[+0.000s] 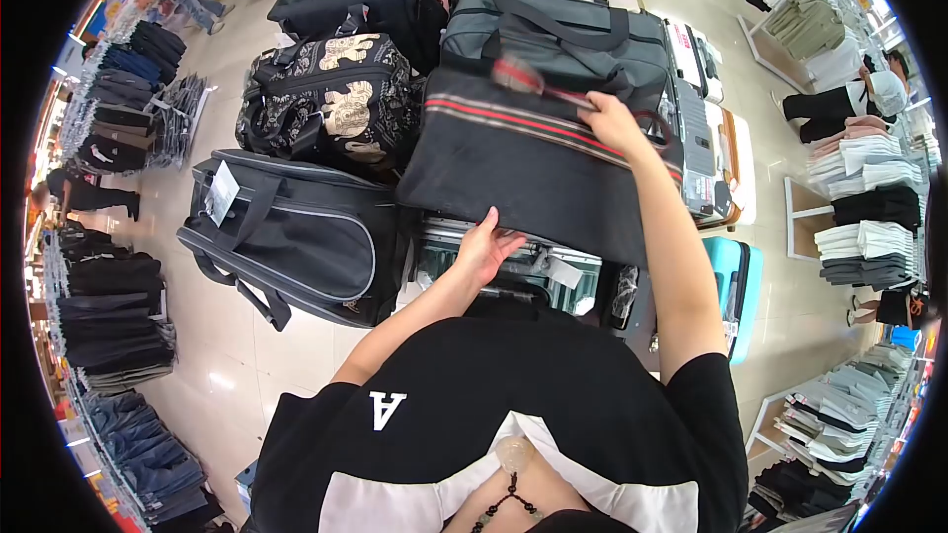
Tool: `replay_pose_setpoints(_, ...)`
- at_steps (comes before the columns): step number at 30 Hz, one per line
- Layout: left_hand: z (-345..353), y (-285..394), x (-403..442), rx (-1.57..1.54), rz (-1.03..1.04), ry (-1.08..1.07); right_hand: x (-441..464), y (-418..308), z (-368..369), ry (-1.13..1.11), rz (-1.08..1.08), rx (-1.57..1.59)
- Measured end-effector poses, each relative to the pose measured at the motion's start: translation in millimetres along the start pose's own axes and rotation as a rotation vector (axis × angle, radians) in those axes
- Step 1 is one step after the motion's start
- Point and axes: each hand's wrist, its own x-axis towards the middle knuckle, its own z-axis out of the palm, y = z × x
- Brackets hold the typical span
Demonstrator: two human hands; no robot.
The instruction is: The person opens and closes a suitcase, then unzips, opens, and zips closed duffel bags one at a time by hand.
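Note:
A flat black bag (533,178) with red and beige stripes lies tilted in front of me, over the suitcases. My right hand (612,124) is closed above its striped side, gripping a thin, reddish, strap-like piece. The far end of that piece, a red-and-grey band (518,75), is smeared by motion, so its exact kind is unclear. At the bag's near edge is my left hand (486,249), palm up, thumb raised against the bag and fingers stretched out. Below that hand shows a silver suitcase (454,262).
Left of the bag are a black duffel bag (286,232) with a white tag and an elephant-print bag (331,99). Beyond lie a grey duffel bag (558,39) and a black bag (360,5). A turquoise suitcase (736,296) stands right. Clothes racks (114,306) line both sides.

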Motion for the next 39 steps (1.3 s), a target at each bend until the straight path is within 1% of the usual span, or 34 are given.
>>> replay_pose_setpoints(1, -7.3, -0.9, 6.7, -0.004, 0.009, 0.031, -2.3, 3.9, 6.3, 0.003, -0.037, -0.046)
replay_pose_setpoints(4, -11.4, 3.5, 20.5, 0.113, 0.058, 0.049, -3.3, 0.5, 21.2, 0.098, -0.025, -0.158)
replay_pose_setpoints(7, -9.5, 8.4, 24.9, 0.135, 0.03, 0.101, 3.0, 5.5, 24.6, 0.113, -0.006, -0.166)
replay_pose_setpoints(11, -12.4, 12.5, 21.2, 0.183, -0.019, 0.094, 4.9, 13.4, 28.6, 0.073, -0.028, -0.173)
replay_pose_setpoints(14, -17.2, 11.6, 18.6, 0.194, -0.014, 0.058, 14.3, 28.5, 32.0, 0.18, -0.172, -0.146)
replay_pose_setpoints(15, -17.8, 11.6, 16.6, 0.2, -0.017, 0.055, 15.4, 28.5, 29.0, 0.19, -0.134, -0.099)
replay_pose_setpoints(16, -18.4, 11.4, 14.8, 0.204, -0.019, 0.053, 15.0, 28.7, 27.1, 0.267, -0.19, -0.066)
replay_pose_setpoints(18, -19.1, 11.7, 6.3, 0.229, -0.022, 0.048, 6.6, 10.5, 12.5, 0.23, -0.068, 0.088)
replay_pose_setpoints(20, -18.8, 16.0, -3.2, 0.253, -0.014, 0.003, 1.1, 6.6, 4.3, 0.252, -0.055, 0.149)
replay_pose_setpoints(22, -17.9, 20.4, -14.6, 0.271, 0.006, -0.081, -11.9, -8.5, -10.7, 0.212, -0.037, 0.316)
replay_pose_setpoints(26, -9.8, 26.8, -41.7, 0.359, 0.044, -0.123, -27.8, -20.9, -41.3, 0.004, -0.061, 0.652)
replay_pose_setpoints(29, -13.6, 23.3, -52.7, 0.403, 0.07, -0.141, -38.8, -26.6, -55.6, -0.142, -0.039, 0.764)
replay_pose_setpoints(31, -26.3, 16.7, -52.3, 0.399, 0.088, -0.144, -53.1, -40.7, -60.2, -0.175, -0.057, 0.783)
replay_pose_setpoints(33, -27.1, 14.7, -56.8, 0.394, 0.098, -0.143, -57.6, -39.6, -60.0, -0.198, -0.072, 0.806)
replay_pose_setpoints(36, -24.2, 13.5, -64.4, 0.42, 0.1, -0.106, -67.0, -44.3, -60.3, -0.18, -0.044, 0.788)
replay_pose_setpoints(39, -17.1, 9.7, -71.0, 0.474, 0.194, -0.107, -73.1, -41.5, -63.3, -0.166, -0.004, 0.719)
